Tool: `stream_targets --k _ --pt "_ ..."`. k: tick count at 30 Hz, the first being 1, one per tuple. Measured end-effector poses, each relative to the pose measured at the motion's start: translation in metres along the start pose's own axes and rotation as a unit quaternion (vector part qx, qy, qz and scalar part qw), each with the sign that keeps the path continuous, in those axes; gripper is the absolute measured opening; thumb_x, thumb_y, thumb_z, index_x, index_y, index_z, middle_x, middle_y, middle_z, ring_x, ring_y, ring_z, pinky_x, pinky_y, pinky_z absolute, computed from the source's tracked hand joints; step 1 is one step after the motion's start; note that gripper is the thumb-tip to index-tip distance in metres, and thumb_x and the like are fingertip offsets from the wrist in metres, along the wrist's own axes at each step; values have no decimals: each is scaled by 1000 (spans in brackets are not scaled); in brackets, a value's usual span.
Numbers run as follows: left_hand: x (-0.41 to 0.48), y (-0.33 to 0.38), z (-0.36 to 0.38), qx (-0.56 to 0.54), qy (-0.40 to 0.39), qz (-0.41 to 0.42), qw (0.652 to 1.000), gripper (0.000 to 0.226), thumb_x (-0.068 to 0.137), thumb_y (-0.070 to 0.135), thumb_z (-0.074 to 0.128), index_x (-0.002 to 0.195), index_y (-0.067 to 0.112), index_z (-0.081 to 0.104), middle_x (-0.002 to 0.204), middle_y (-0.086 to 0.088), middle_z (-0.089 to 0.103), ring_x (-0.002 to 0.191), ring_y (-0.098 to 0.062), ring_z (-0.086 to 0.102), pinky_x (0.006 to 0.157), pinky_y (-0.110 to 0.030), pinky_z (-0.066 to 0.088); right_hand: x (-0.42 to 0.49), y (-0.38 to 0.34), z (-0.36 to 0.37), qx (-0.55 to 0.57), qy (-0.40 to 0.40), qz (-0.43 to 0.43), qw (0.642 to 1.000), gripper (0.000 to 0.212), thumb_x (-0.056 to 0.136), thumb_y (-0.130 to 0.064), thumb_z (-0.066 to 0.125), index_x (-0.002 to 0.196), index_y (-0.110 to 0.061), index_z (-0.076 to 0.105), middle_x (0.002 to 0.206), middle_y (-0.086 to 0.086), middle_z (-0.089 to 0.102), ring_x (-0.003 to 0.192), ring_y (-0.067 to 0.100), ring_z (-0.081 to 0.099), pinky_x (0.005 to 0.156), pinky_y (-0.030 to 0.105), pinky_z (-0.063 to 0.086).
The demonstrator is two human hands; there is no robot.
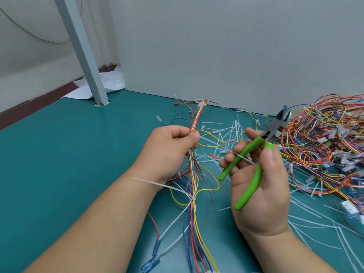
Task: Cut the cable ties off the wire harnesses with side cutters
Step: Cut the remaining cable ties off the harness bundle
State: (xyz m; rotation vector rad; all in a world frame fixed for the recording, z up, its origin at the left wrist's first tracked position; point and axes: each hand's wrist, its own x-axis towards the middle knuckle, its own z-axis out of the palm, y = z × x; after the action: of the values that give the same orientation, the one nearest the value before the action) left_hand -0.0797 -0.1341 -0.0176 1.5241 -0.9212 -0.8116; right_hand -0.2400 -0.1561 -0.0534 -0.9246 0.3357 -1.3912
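My left hand (pixel 169 148) grips a wire harness (pixel 194 217) of red, yellow, blue and white wires that runs from the back wall toward me. A white cable tie (pixel 192 198) still binds the harness below my left wrist, its long tail sticking out to the left. My right hand (pixel 260 184) holds green-handled side cutters (pixel 254 168), palm up, with the metal jaws (pixel 280 122) pointing up and away, slightly apart. A thin white cut tie lies across my right fingers. The cutters are to the right of the harness, not touching it.
A big tangled heap of coloured harnesses (pixel 325 144) lies at the right on the teal table (pixel 78 154). Cut white ties (pixel 226 134) are scattered in the middle and at the right. A grey post (pixel 84 56) stands at the back left; a grey wall is behind.
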Motion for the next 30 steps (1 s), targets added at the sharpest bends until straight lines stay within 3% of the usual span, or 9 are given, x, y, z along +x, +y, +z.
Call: stream_targets --k 3,6,11,13,16,20,25,28,30 --pt "-2 1 1 -14 -21 -8 1000 2 92 21 73 92 20 75 68 10 72 62 1 64 51 -10 45 -1 1 2 -3 -11 25 1000 38 92 -36 65 121 -13 67 94 10 65 83 25 63 76 36 54" --pt "-2 3 0 -28 -20 -14 999 12 92 21 71 103 25 71 82 8 78 69 -5 69 53 -17 48 -1 4 0 -4 -7 67 998 34 94 -34 56 118 -14 70 93 11 68 84 27 67 75 37 57" --pt "-1 5 -1 -81 -47 -62 994 13 94 15 61 100 23 70 85 4 78 68 -10 68 59 -26 43 4 4 -2 0 39 66 997 40 95 -34 48 122 -8 63 92 10 67 88 28 65 79 39 52" --pt "-1 7 0 -112 -51 -78 989 13 98 27 59 93 22 70 78 5 73 61 -11 64 55 -25 43 6 3 -2 -2 43 66 997 40 95 -34 48 123 -8 62 91 9 67 88 28 64 79 38 51" --pt "-2 6 4 -93 -41 -74 992 30 96 49 60 80 24 59 65 7 61 54 -12 56 54 -24 43 5 4 0 -13 32 69 997 38 94 -33 50 121 -10 65 90 8 68 87 27 65 76 36 51" --pt "-2 2 4 -81 -36 -77 993 22 96 27 65 76 25 55 61 7 54 55 -13 51 55 -25 39 3 3 2 -16 26 77 997 38 93 -32 51 120 -10 67 90 9 67 88 28 66 74 36 51" --pt "-4 6 -3 -137 -123 -98 978 16 79 7 66 92 15 68 70 -4 56 57 -17 58 54 -27 47 7 0 1 16 60 84 995 37 96 -33 52 122 -10 63 87 6 68 86 25 67 74 33 53" --pt "-5 5 -6 -103 -147 -94 979 21 88 -1 63 106 8 70 75 -8 63 62 -18 66 55 -25 54 9 -1 2 27 79 73 994 40 93 -36 52 122 -10 61 88 7 67 89 26 68 76 35 53" --pt "-4 3 -5 -86 -137 -97 982 17 92 -4 62 106 2 69 78 -11 69 63 -18 70 60 -25 58 9 -3 2 28 89 61 994 35 99 -33 48 123 -10 61 88 7 67 91 27 67 75 35 55"
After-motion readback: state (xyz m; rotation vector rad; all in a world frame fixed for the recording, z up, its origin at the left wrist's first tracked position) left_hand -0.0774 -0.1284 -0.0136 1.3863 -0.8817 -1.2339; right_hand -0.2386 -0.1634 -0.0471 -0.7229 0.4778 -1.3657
